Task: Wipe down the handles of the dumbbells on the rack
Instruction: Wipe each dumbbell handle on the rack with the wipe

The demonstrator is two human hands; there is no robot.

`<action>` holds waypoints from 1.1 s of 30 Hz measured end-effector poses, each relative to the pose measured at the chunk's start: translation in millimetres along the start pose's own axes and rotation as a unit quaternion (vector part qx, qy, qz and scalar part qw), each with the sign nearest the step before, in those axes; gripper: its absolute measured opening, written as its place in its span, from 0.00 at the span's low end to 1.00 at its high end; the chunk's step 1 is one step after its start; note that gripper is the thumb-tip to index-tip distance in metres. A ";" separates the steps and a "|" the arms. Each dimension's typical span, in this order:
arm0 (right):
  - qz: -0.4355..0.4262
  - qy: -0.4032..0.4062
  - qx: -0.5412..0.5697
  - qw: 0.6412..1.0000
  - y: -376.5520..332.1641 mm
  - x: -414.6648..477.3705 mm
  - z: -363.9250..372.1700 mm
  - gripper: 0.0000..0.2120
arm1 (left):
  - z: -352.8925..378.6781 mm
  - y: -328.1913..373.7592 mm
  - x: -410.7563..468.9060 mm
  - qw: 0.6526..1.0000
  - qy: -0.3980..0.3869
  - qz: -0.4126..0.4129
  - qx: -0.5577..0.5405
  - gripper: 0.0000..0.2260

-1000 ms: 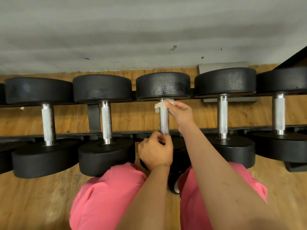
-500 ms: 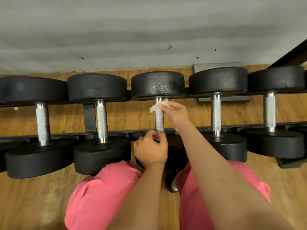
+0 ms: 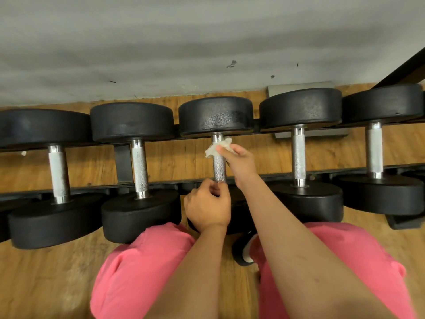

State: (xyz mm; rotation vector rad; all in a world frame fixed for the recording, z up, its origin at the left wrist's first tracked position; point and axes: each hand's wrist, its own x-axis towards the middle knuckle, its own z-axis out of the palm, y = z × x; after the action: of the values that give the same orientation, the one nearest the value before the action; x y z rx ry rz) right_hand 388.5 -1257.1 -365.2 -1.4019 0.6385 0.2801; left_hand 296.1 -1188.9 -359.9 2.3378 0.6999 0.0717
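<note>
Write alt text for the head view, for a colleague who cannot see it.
The right hand holds a crumpled white wipe against the far end of the knurled steel handle of the middle black round-headed dumbbell, while the left hand pinches the handle's near end. More such dumbbells lie alongside on a black metal rack.

Scuffed grey wall (image 3: pixel 207 42) meets wood floor (image 3: pixel 46 284); 2 pink-clad knees (image 3: pixel 142 268) nearest.
</note>
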 end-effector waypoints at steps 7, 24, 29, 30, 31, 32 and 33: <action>0.003 0.031 0.026 0.999 5.5 -0.3 -2.5 0.07 | -2.0 1.1 -0.2 1.000 -0.005 -0.007 0.002 0.13; 0.011 0.008 0.017 1.000 0.0 -11.1 -2.5 0.06 | -8.3 -4.9 4.0 0.972 0.039 -0.131 -0.189 0.11; -0.008 0.014 -0.030 0.999 -3.7 -18.9 -5.5 0.06 | -7.0 -9.2 3.5 0.983 0.007 -0.126 -0.131 0.09; -0.014 0.029 -0.040 0.999 -4.6 -19.6 -6.9 0.08 | -6.7 -8.6 3.5 0.984 0.007 -0.123 -0.128 0.09; -0.019 0.027 -0.056 0.998 -4.3 -20.3 -8.3 0.10 | -5.9 -9.0 3.6 0.984 0.013 -0.126 -0.128 0.09; -0.018 0.011 -0.072 0.997 -3.0 -19.7 -9.1 0.11 | -5.3 -9.2 4.6 0.983 0.018 -0.129 -0.129 0.09; -0.016 -0.013 -0.080 0.997 -0.5 -18.9 -9.4 0.11 | -4.8 -8.4 5.6 0.983 0.022 -0.130 -0.128 0.10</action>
State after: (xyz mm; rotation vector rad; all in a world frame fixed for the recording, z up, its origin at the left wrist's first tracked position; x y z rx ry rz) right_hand 371.2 -1262.8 -354.4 -1.5584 0.5810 0.3290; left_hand 295.9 -1178.0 -362.2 1.9889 0.9539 0.0905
